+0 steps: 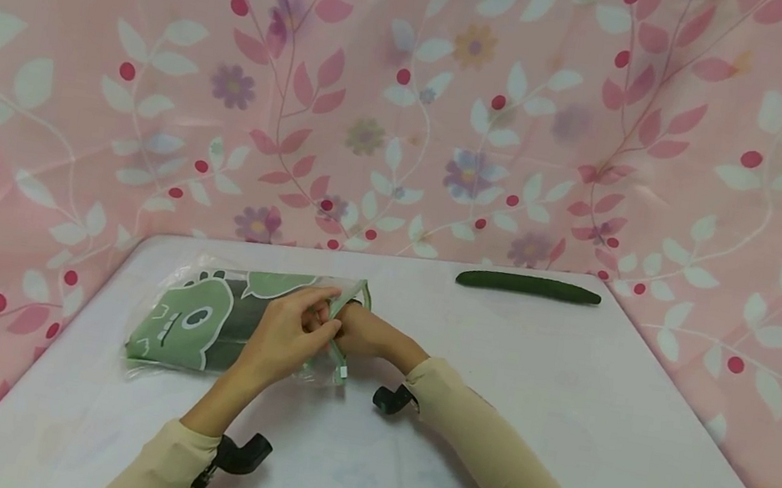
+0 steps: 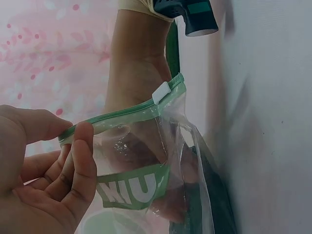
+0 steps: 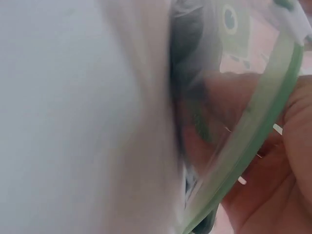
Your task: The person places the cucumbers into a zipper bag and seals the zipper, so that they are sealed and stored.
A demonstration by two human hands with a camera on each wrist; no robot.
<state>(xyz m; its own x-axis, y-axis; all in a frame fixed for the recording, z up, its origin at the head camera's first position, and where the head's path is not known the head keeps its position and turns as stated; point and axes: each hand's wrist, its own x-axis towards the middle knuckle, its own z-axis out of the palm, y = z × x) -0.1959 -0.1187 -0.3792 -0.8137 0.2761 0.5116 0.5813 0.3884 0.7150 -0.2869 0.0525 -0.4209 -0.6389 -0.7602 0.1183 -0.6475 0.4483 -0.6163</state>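
Note:
A clear zip bag with green cartoon print [image 1: 184, 331] lies on its side, with something dark inside. My left hand [image 1: 287, 330] pinches the green zip edge [image 2: 122, 113] between thumb and fingers, lifting the mouth apart. The right hand [image 1: 366, 331] reaches through that mouth; in the left wrist view its fingers [image 2: 170, 204] show through the plastic beside the dark item [image 2: 183, 222]. Whether they grip it is unclear. A white slider [image 2: 161, 93] sits near one end of the zip. Close to the right wrist camera, the green zip strip [image 3: 253, 126] crosses the hand.
A long green cucumber [image 1: 529, 286] lies at the back right of the white table [image 1: 559, 438]. Pink floral cloth [image 1: 413, 95] hangs behind and at both sides. Each forearm carries a small black camera mount, the left one [image 1: 241, 456] above the near part of the table.

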